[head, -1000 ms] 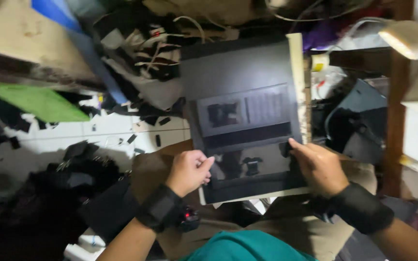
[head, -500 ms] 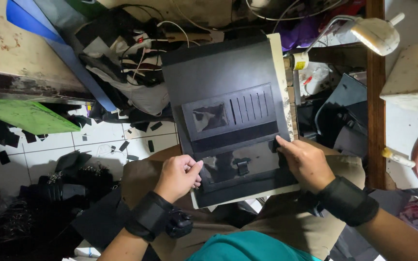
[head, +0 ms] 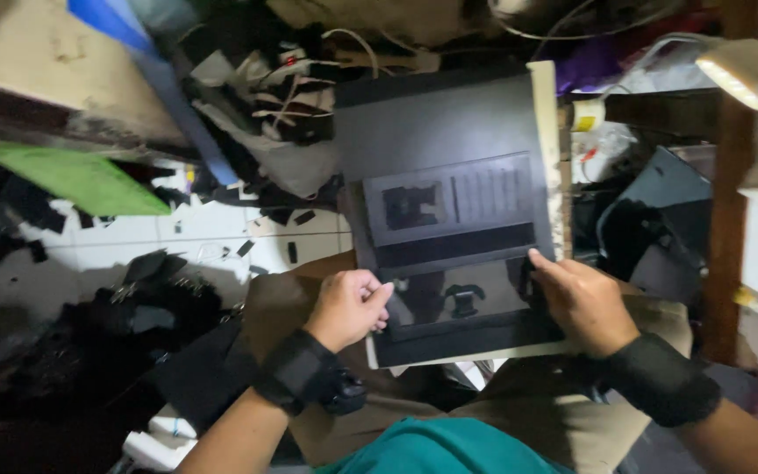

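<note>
A large dark board (head: 449,132) with a pale right edge rests over my lap, reaching away from me. Flat dark rectangular pieces (head: 454,206) lie layered on it, and a small dark clip-like bit (head: 462,301) sits on the glossy lower piece. My left hand (head: 348,307) grips the board's near left edge with curled fingers. Over on the near right side, my right hand (head: 581,298) has fingertips pressing on top of the dark pieces. Both wrists wear black bands.
White tiled floor (head: 212,233) on the left is strewn with black scraps. A green sheet (head: 81,180) and a blue strip (head: 168,88) lie at far left. A lamp head (head: 747,70) and a wooden post (head: 730,219) stand at right, with dark clutter between.
The view has swung slightly, so the board sits more centred. Both hands keep their places on the board's near end; the left hand's fingers have curled closer onto the edge.
</note>
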